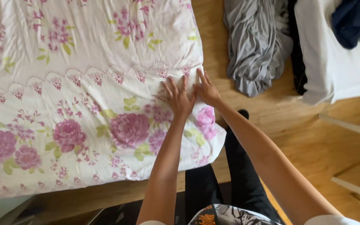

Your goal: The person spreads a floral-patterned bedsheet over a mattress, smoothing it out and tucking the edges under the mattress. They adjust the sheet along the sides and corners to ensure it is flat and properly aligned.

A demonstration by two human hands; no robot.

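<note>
A white bedsheet (76, 71) printed with pink flowers and green leaves covers a mattress that fills the left of the view. My left hand (176, 98) lies flat on the sheet near its right edge, fingers spread, a ring on one finger. My right hand (206, 89) presses flat right beside it, at the very edge of the mattress, its fingers touching the left hand. Neither hand holds anything. Both forearms reach up from the bottom of the view.
A wooden floor (313, 141) runs along the right of the bed. A crumpled grey cloth (255, 41) lies on it. At top right stands another white mattress (338, 62) with a dark blue garment (357, 18) on it. My black-trousered legs (238, 175) stand by the bed corner.
</note>
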